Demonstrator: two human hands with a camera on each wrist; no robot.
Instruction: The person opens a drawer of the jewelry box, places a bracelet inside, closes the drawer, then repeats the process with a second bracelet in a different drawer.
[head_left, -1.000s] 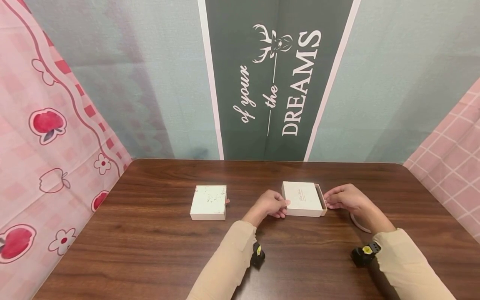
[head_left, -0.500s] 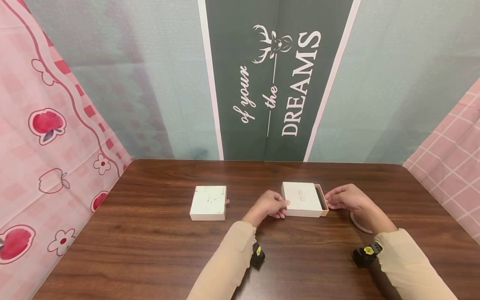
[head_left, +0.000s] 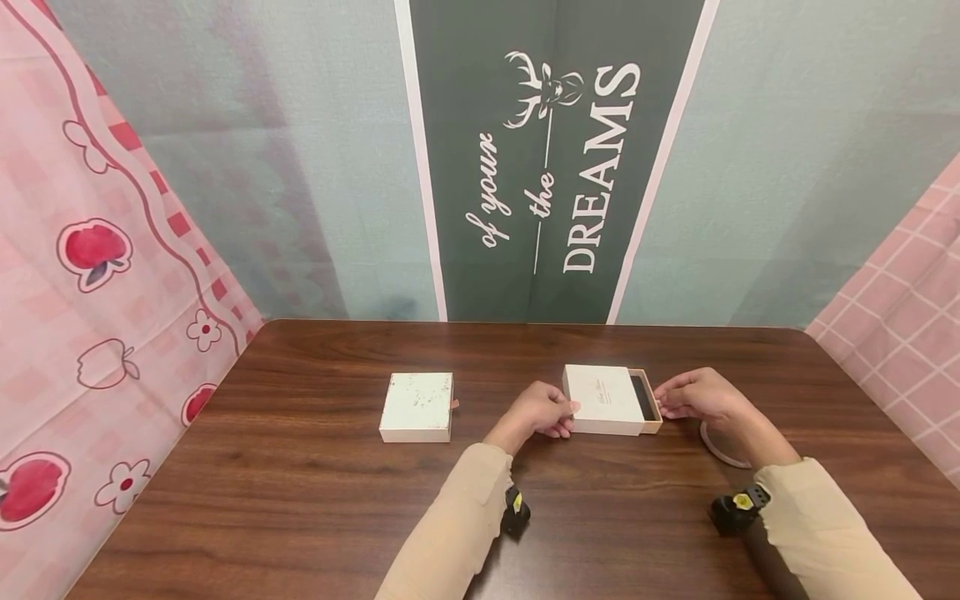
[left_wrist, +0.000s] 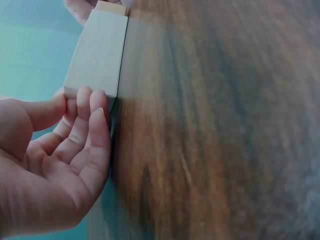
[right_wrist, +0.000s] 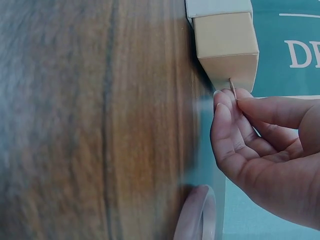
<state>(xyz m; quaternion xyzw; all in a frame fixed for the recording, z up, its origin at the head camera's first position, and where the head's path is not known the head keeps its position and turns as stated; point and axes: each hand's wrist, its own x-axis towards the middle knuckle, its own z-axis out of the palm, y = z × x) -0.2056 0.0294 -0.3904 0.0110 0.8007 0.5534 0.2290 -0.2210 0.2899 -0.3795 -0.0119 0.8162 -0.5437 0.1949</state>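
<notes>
Nearest, black wrist cameras (head_left: 516,512) sit at both cuffs above the table (head_left: 622,517). A pale ring (right_wrist: 192,215), partly hidden by the right wrist, lies just beyond the right one. Farther on, the left hand (head_left: 542,408) grips the white box (head_left: 603,400) at its near left corner, and the right hand (head_left: 701,396) pinches the thin pull tab (right_wrist: 232,89) on the drawer (right_wrist: 227,35), which juts from the box's right end (a dark interior shows in the gap). The step in hand seems to be sliding that drawer open; the next move calls for a level pull rightward while the left hand braces the box. A speckled box (head_left: 417,407) rests well to the left, and a lettered cloth (head_left: 487,92) hangs behind.
</notes>
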